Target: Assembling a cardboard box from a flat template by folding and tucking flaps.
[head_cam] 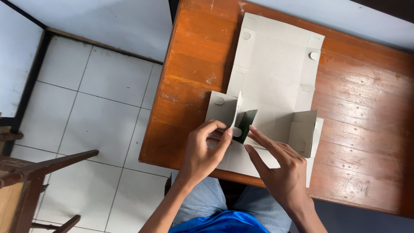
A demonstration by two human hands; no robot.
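A flat, unfolded grey cardboard box blank (276, 73) lies on the brown wooden table (362, 125), its near end at the table's front edge. My left hand (205, 151) pinches a small side flap (237, 113) and holds it upright; the flap's green printed outer side shows. My right hand (280, 170) rests with fingers extended on the cardboard just right of that flap, index fingertip close to the fold. Another flap (304, 129) on the right side stands partly raised.
The table's left edge drops to a white tiled floor (95, 108). A dark wooden chair or stool frame (30, 172) stands at lower left. A white wall runs behind the table. My lap, in blue clothing, sits below the front edge.
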